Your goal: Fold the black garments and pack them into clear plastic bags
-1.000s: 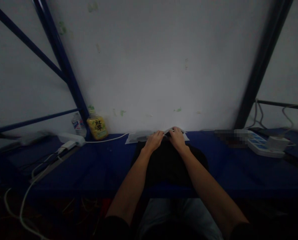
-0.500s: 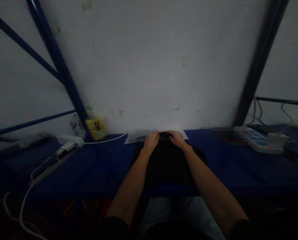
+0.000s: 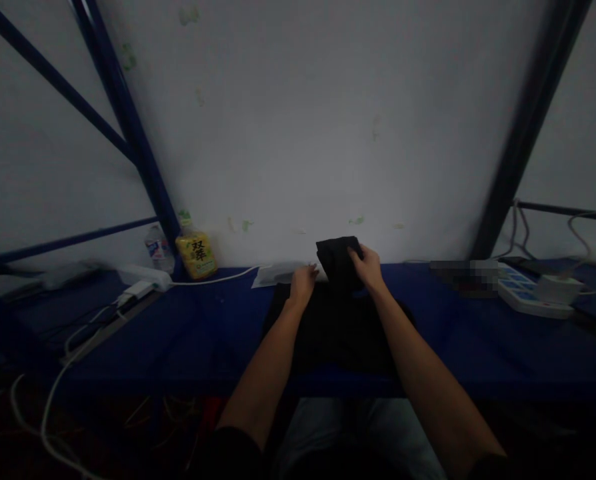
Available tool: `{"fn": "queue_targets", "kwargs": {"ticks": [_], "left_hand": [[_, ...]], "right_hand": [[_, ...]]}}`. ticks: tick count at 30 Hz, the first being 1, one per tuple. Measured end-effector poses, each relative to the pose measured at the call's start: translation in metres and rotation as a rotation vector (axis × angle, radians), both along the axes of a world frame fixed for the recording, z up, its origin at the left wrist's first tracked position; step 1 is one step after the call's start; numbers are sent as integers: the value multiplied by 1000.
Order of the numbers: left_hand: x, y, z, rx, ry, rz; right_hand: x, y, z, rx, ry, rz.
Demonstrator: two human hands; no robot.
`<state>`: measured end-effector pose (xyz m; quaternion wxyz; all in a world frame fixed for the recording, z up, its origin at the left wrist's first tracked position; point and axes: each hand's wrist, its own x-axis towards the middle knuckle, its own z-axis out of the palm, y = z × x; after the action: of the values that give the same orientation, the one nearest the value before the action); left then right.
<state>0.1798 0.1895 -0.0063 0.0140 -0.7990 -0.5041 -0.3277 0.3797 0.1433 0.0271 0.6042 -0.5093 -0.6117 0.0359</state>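
Observation:
A black cloth (image 3: 338, 333), perhaps a garment, lies bunched on the blue table in front of me. My right hand (image 3: 369, 268) pinches a folded flap of black cloth (image 3: 341, 259) and holds it up above the table, close to the wall. Whether that flap is joined to the cloth below is too dark to tell. My left hand (image 3: 304, 283) is at the far left edge of the black cloth, fingers slightly bent and apart, with nothing visible in them. Behind it lies a pale, flat plastic packet (image 3: 273, 273).
On the blue table (image 3: 218, 340), a yellow-labelled bottle (image 3: 197, 252) and a clear bottle (image 3: 159, 250) stand at the back left. Left of them are a white power strip (image 3: 143, 277) and cables. A white power strip with blue panels (image 3: 523, 290) lies at right. Blue posts frame the wall.
My right hand has lifted a flap of black cloth off the table. My left hand has come away from the right one and stays low. The view has tilted slightly.

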Motion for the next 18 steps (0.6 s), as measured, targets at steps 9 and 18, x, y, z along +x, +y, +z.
{"fn": "queue_targets", "kwargs": {"ticks": [9,18], "left_hand": [[22,2,-10,-79,2,-88],[25,-32,53,-513,-278,-209]], "right_hand": [[25,-4,-2,-237,104,-370],[5,-19,17,67,171,-241]]}}
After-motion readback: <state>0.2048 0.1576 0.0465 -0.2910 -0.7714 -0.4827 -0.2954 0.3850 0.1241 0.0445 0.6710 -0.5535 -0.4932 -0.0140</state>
